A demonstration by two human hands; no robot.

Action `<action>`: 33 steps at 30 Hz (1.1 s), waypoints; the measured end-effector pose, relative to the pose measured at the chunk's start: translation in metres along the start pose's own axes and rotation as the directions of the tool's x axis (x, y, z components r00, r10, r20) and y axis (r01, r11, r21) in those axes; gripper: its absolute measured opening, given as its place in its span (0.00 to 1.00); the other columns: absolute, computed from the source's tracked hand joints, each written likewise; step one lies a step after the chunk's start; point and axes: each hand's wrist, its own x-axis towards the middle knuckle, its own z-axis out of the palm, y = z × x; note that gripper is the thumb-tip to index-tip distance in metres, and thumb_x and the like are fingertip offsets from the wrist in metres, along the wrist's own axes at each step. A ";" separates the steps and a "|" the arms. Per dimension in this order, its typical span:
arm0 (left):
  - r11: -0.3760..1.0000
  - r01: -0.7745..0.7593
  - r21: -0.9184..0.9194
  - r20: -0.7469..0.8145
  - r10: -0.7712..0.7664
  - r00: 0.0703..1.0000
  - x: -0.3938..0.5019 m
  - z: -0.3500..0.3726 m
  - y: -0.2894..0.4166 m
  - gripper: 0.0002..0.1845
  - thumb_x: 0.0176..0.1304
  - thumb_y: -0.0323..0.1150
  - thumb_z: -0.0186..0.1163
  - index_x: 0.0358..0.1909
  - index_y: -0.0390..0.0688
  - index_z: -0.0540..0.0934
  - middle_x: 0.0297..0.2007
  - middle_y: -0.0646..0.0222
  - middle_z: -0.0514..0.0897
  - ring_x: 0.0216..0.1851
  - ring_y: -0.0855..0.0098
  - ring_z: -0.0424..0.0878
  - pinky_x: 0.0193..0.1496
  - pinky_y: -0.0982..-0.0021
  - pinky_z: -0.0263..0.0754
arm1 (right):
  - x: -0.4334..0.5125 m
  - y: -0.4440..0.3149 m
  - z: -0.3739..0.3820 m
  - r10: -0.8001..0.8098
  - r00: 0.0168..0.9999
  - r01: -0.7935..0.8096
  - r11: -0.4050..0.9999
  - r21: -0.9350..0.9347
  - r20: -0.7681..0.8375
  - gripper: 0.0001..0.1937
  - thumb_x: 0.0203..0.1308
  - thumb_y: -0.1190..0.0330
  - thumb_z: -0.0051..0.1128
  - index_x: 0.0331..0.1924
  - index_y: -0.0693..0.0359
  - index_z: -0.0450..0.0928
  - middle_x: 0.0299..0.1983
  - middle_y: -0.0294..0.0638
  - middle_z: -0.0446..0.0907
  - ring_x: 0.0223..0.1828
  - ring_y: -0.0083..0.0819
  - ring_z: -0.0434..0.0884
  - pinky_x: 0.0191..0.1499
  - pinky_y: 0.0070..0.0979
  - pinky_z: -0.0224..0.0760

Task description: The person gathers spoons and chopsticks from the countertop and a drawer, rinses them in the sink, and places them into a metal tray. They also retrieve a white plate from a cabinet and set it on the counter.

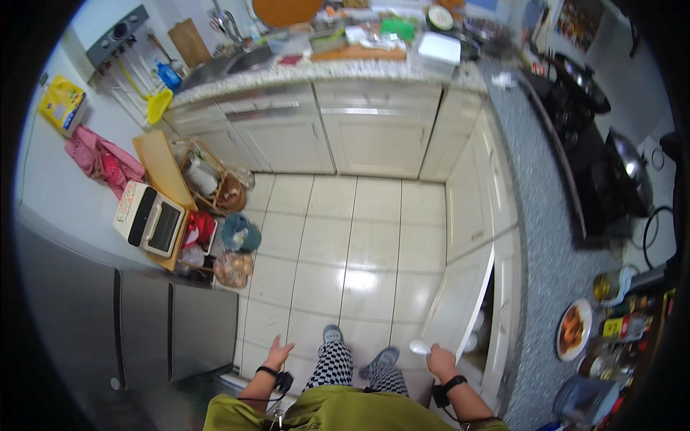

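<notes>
At the bottom right, my right hand [443,362] is closed around the handle of a white spoon [419,347], whose bowl points left. It is beside the edge of an open cabinet door [458,304]. White items, partly hidden, show inside the cabinet. My left hand [278,353] is held out low over the floor with its fingers apart and nothing in it, near the grey refrigerator [202,328]. A white plate of reddish-brown food [573,329] rests on the grey countertop to the right of my right hand.
A stove [577,161] with pans stands on the right counter [544,215]. The far counter holds a sink [250,59], a cutting board [358,53] and containers. On the left are a toaster oven [153,221], a bin [237,231] and a bag of round items [233,268].
</notes>
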 end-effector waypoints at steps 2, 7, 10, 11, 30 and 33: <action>0.998 0.046 -0.048 -0.035 -0.047 0.998 -0.002 -0.035 -0.009 0.48 0.46 0.43 0.68 0.64 0.28 0.58 0.59 0.43 0.68 0.62 0.55 0.67 0.63 0.63 0.62 | 0.009 0.000 -0.020 0.021 0.999 -0.018 0.997 0.072 -0.031 0.14 0.55 0.59 0.50 0.37 0.62 0.74 0.31 0.52 0.81 0.35 0.52 0.80 0.40 0.47 0.72; 0.961 0.162 -0.223 -0.142 -0.197 0.970 0.010 -0.049 -0.003 0.39 0.50 0.23 0.64 0.64 0.25 0.57 0.52 0.45 0.76 0.53 0.60 0.75 0.59 0.60 0.65 | 0.087 -0.035 -0.090 -0.063 0.994 0.086 0.952 0.293 -0.088 0.14 0.52 0.59 0.53 0.36 0.61 0.76 0.32 0.51 0.80 0.37 0.51 0.79 0.41 0.44 0.71; 0.887 0.145 -0.439 -0.192 -0.250 0.949 0.048 -0.042 0.022 0.31 0.53 0.18 0.58 0.60 0.23 0.61 0.44 0.53 0.81 0.46 0.62 0.80 0.49 0.66 0.74 | 0.156 -0.082 -0.153 -0.163 0.961 0.241 0.892 0.382 -0.225 0.15 0.50 0.61 0.56 0.37 0.63 0.76 0.33 0.52 0.80 0.39 0.52 0.78 0.41 0.42 0.71; 0.862 0.192 -0.469 -0.181 -0.307 0.934 0.066 -0.046 0.033 0.30 0.55 0.18 0.57 0.60 0.22 0.61 0.41 0.54 0.82 0.44 0.63 0.81 0.46 0.68 0.75 | 0.177 -0.101 -0.176 -0.172 0.942 0.283 0.871 0.401 -0.289 0.15 0.49 0.61 0.57 0.38 0.63 0.76 0.33 0.53 0.80 0.39 0.52 0.78 0.42 0.41 0.71; 0.718 -0.331 -0.612 0.128 0.504 0.854 0.338 -0.089 0.668 0.25 0.61 0.36 0.60 0.59 0.41 0.69 0.48 0.69 0.80 0.50 0.77 0.75 0.52 0.77 0.66 | 0.498 -0.299 -0.704 -0.320 0.563 0.378 0.919 -0.106 -0.762 0.13 0.46 0.62 0.62 0.34 0.59 0.76 0.29 0.48 0.80 0.34 0.49 0.80 0.36 0.41 0.71; 0.727 -0.344 -0.594 0.164 0.528 0.833 0.346 -0.073 0.743 0.25 0.63 0.38 0.59 0.60 0.41 0.69 0.48 0.68 0.80 0.51 0.76 0.75 0.54 0.75 0.66 | 0.568 -0.321 -0.769 -0.419 0.560 0.346 0.902 -0.257 -0.715 0.11 0.47 0.63 0.58 0.35 0.57 0.79 0.30 0.47 0.81 0.36 0.47 0.80 0.36 0.42 0.72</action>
